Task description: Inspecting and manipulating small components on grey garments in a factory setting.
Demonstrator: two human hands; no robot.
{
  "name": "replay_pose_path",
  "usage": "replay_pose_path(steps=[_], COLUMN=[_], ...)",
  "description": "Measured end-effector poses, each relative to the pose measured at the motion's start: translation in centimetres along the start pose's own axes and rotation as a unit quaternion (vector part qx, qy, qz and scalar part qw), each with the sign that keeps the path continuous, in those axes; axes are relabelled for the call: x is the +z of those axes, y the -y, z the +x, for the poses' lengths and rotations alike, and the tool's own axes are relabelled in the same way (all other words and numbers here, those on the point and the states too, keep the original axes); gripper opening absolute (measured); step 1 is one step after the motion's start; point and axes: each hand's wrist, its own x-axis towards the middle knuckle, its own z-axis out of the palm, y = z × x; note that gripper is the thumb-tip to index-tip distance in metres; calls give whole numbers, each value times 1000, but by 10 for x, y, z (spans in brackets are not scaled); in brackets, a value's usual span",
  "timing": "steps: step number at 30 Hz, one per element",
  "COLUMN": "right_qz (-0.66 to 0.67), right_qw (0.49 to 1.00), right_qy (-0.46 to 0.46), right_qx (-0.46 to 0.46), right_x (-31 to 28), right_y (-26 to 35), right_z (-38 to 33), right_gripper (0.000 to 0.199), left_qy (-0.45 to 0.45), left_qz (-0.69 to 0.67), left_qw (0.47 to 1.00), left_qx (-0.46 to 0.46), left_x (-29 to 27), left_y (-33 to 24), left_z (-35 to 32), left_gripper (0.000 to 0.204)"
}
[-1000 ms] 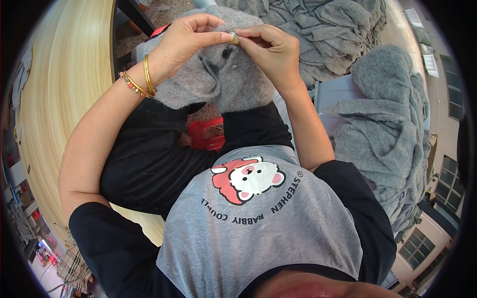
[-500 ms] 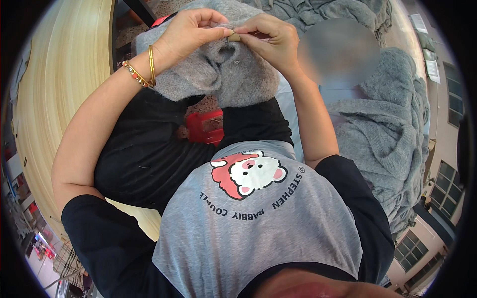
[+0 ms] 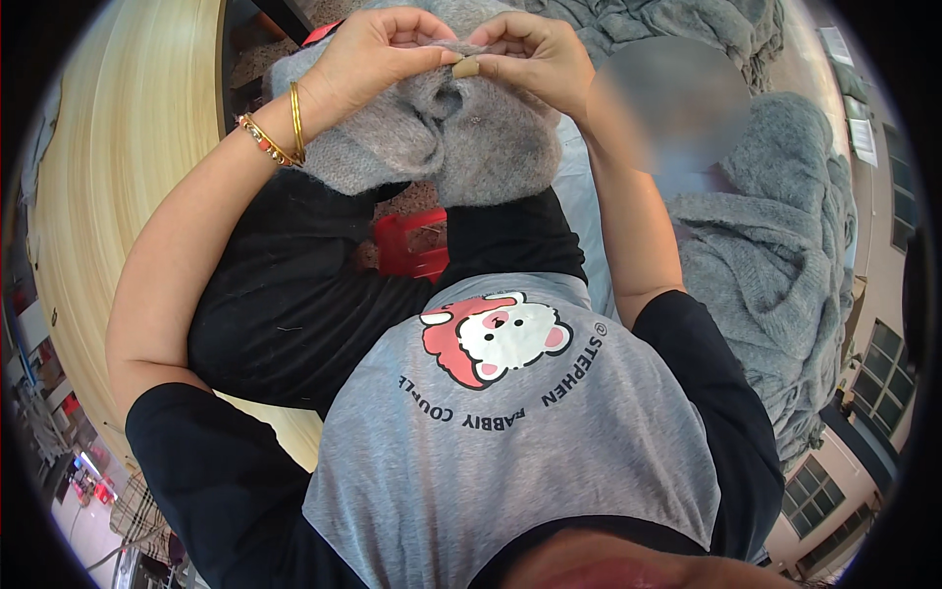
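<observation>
A fuzzy grey knitted garment lies bunched over my lap, its upper part raised between my hands. My left hand, with gold and beaded bracelets at the wrist, pinches the knit edge between thumb and curled fingers. Close beside it, my right hand grips the same edge, the thumb below and the fingers bent behind. A tan covering sits on the right thumb's tip. The two thumb tips nearly meet. Anything small between the fingertips is too fine to make out.
A pale wood-grain table curves along my left. Several grey knitted pieces are heaped at my right, and more grey knit lies beyond my hands. Part of a red plastic stool shows between my legs.
My right hand has turned a little, with its fingers now spread along the knit edge instead of bunched at the tip. My left hand keeps its pinch almost in place.
</observation>
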Motion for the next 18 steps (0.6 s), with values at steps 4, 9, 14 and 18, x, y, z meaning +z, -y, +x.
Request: replay_pose_path(steps=[4,9,14,18], right_qz=[21,4,13,-98], right_qw=[999,995,996,994], right_qy=[5,53,50,-15], right_qx=[47,82,-74,-49], right_x=[-2,-10,-2,-7], right_y=[5,-2,-10,-15], right_z=[-1,1,-1,-10], right_gripper=[8,10,9,11], left_qy=[10,24,47,46], left_qz=[-7,-6,83,89], left_qw=[1000,1000,994,994], left_qx=[-3,5,57,47], left_x=[1,1,-15,-7], left_y=[1,2,13,3], left_z=[1,5,8,8], left_gripper=[8,9,18,16])
